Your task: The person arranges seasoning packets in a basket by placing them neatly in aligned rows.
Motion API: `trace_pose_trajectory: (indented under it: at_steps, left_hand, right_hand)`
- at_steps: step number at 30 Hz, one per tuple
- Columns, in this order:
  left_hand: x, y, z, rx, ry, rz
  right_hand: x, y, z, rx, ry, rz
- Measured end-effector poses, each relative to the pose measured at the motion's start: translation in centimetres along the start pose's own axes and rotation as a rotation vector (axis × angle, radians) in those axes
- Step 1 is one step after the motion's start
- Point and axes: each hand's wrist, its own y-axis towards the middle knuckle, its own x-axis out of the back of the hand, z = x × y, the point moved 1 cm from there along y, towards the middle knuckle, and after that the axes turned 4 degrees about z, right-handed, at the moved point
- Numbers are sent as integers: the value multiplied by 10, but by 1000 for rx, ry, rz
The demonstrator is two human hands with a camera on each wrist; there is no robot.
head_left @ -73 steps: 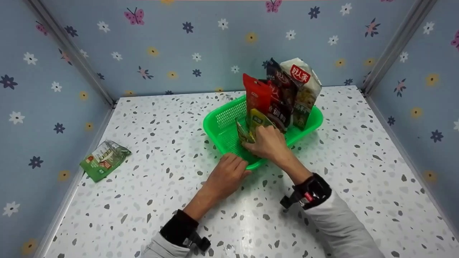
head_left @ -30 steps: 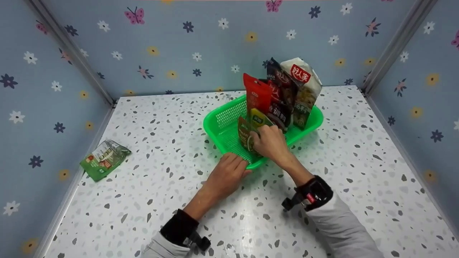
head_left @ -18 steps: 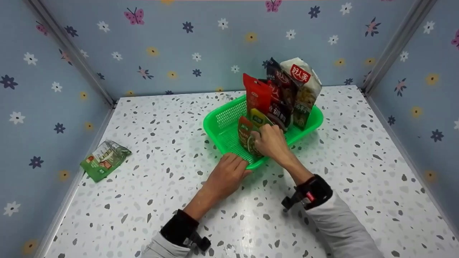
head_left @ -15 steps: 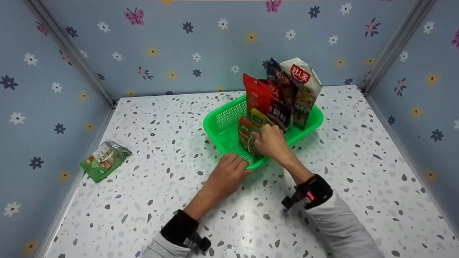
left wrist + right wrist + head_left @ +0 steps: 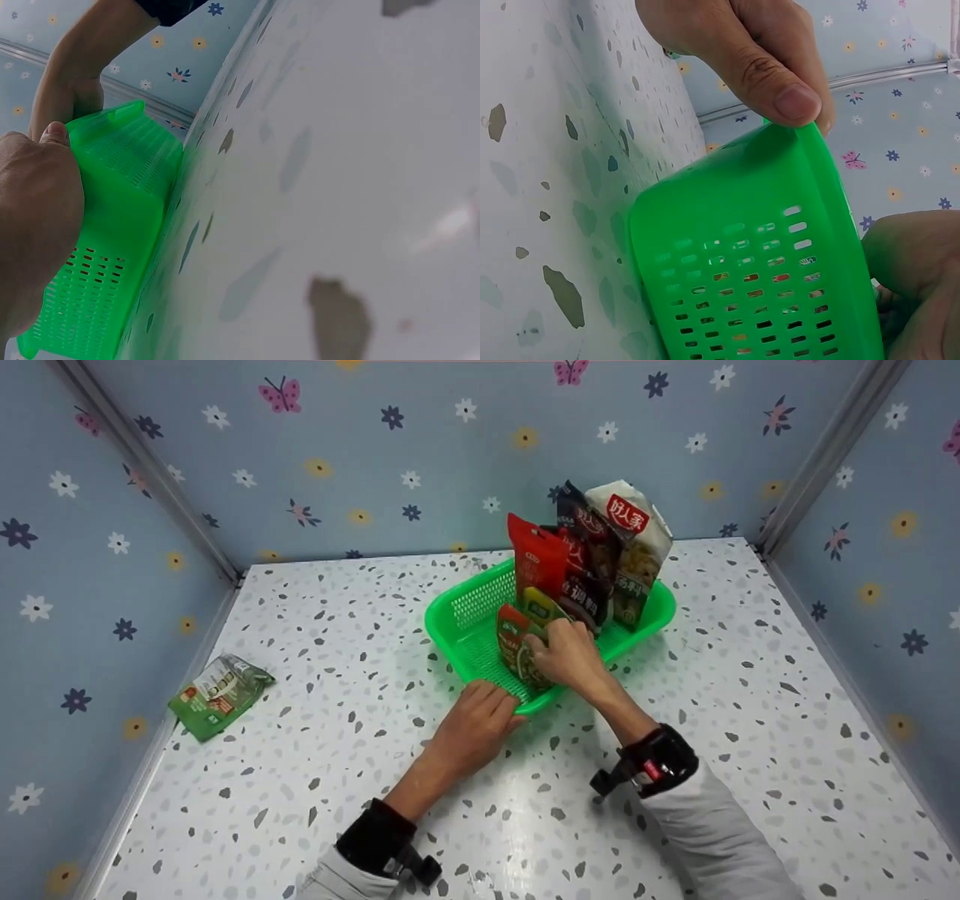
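Observation:
A green plastic basket [image 5: 469, 641] holds several seasoning packets standing upright. My left hand [image 5: 476, 724] grips its near left corner, thumb outside the rim, as the right wrist view also shows. Inside the basket my right hand [image 5: 568, 656] pinches a small orange-topped green packet [image 5: 517, 649], thumb across its front face and fingers hidden behind. Just behind stands a yellow-green packet [image 5: 541, 604], partly covered by that hand. A red packet [image 5: 536, 559], dark packets [image 5: 592, 536] and a tall white-topped packet [image 5: 637, 540] fill the back and right part.
A green packet with a clear window [image 5: 221, 697] lies flat on the speckled white table [image 5: 337, 660] at the far left. Flower-patterned blue panels [image 5: 450, 457] enclose the back and both sides. The packets lean close to the back panel.
The small orange-topped packet was bent and edge-on; now it stands straighter with its printed front showing. My right thumb has moved up and right across it. The left hand keeps its place.

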Motion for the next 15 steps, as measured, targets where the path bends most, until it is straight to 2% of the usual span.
trace_pose_trajectory:
  at_steps: [4,7,15]
  left_hand:
    - [1,0,0,-6,10,-7]
    - [2,0,0,-11,19,-12]
    - [1,1,0,-20,19,-8]
  right_hand:
    - [-1,1,1,9,14,7]
    - [-3,4,3,47,35,0]
    - [-8,14,7,143,87,-119]
